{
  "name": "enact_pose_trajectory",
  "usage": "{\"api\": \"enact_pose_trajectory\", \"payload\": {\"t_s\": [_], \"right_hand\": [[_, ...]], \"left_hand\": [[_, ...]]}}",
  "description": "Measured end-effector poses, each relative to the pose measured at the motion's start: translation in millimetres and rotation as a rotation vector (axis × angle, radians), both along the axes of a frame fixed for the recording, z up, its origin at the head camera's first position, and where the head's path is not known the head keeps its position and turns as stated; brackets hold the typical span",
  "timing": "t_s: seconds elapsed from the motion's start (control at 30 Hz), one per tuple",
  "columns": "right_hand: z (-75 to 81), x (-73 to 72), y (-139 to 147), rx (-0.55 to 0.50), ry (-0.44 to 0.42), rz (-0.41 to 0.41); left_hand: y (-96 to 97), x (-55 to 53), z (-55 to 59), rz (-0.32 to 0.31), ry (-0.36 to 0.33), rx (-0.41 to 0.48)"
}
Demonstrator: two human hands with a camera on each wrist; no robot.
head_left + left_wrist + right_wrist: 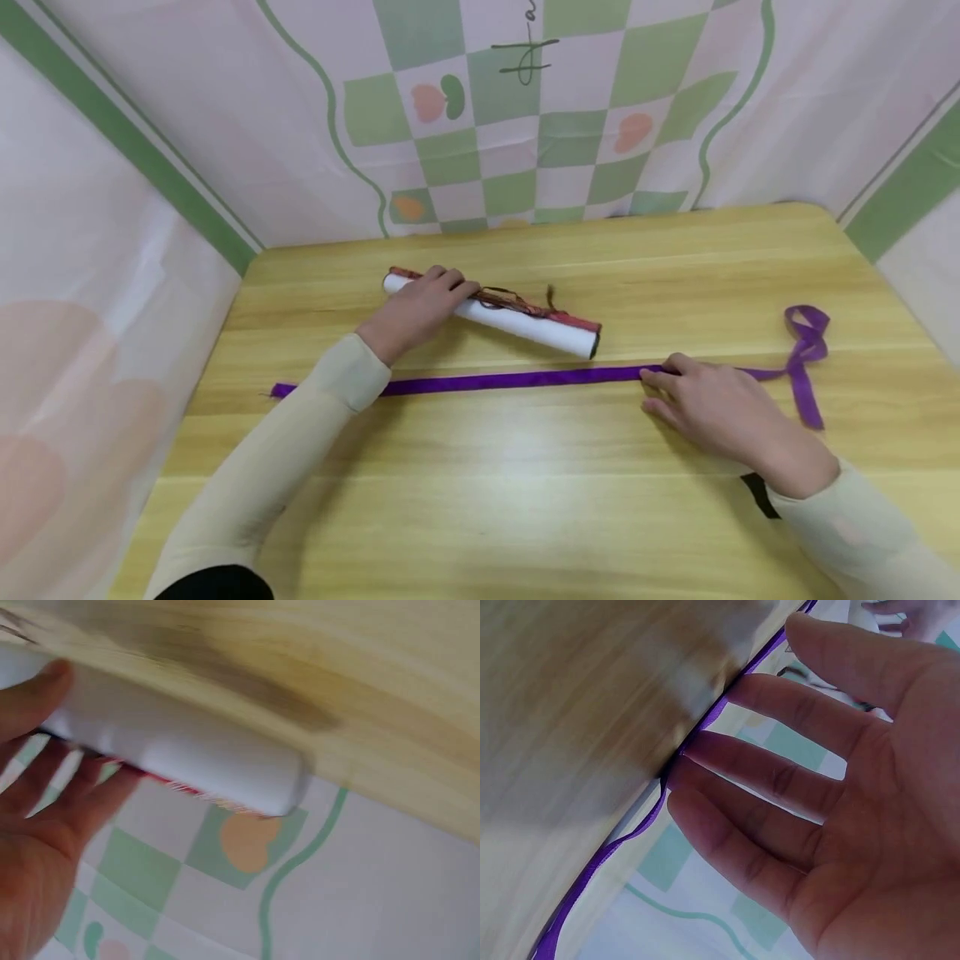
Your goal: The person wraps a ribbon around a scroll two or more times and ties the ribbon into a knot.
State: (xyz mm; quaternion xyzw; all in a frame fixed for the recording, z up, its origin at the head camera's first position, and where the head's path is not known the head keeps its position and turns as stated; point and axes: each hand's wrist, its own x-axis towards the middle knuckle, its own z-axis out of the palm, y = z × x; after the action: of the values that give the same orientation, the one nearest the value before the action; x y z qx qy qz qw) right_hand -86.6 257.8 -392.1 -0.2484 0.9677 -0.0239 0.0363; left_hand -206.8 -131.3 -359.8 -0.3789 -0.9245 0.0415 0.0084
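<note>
A rolled-up white scroll (534,327) with a red patterned edge and loose brown cords lies slantwise toward the back of the table. My left hand (420,308) grips it near its left part, thumb on one side and fingers on the other, as the left wrist view shows. Below the scroll, a purple ribbon (517,380) stretches nearly straight across the wood. The fingertips of my right hand (720,408) rest on this ribbon toward its right part, the fingers fairly straight in the right wrist view. My left forearm hides a stretch of the ribbon near its left end.
The ribbon's right end (807,354) forms a loose loop and a tail beyond my right hand. The wooden table (495,517) meets a hanging cloth (510,150) with green checks at its back edge. More cloth hangs at both sides.
</note>
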Motion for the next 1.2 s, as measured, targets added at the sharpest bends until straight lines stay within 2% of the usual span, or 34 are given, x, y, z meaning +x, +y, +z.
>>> {"api": "enact_pose_trajectory", "payload": {"t_s": [0.17,0.27,0.47,0.6,0.77,0.87,1.03,1.2], "right_hand": [[0.9,-1.3,-1,-0.001,0.017,0.009],[1.8,-1.2,0,0.004,0.016,0.009],[2.1,-0.2,0,0.008,0.014,0.002],[0.5,0.2,-2,-0.002,0.017,0.005],[-1.3,1.4,-3,-0.001,0.020,0.012],[-1.5,2.5,-3,0.006,0.019,0.010],[-1.0,3.6,-2,0.013,0.029,0.010],[-0.8,4.3,-3,0.017,0.034,0.013]], "left_hand": [[13.0,-5.9,0.1,-0.203,0.107,0.009],[23.9,-4.7,1.9,-0.304,0.123,-0.030],[57.7,4.3,4.0,-0.443,0.129,-0.164],[76.5,8.9,-0.9,-0.517,0.177,-0.217],[91.2,11.3,-8.5,-0.546,0.209,-0.271],[97.7,11.6,-9.8,-0.545,0.181,-0.283],[105.9,9.9,-10.8,-0.537,0.122,-0.237],[111.6,8.8,-13.7,-0.529,0.112,-0.207]]}}
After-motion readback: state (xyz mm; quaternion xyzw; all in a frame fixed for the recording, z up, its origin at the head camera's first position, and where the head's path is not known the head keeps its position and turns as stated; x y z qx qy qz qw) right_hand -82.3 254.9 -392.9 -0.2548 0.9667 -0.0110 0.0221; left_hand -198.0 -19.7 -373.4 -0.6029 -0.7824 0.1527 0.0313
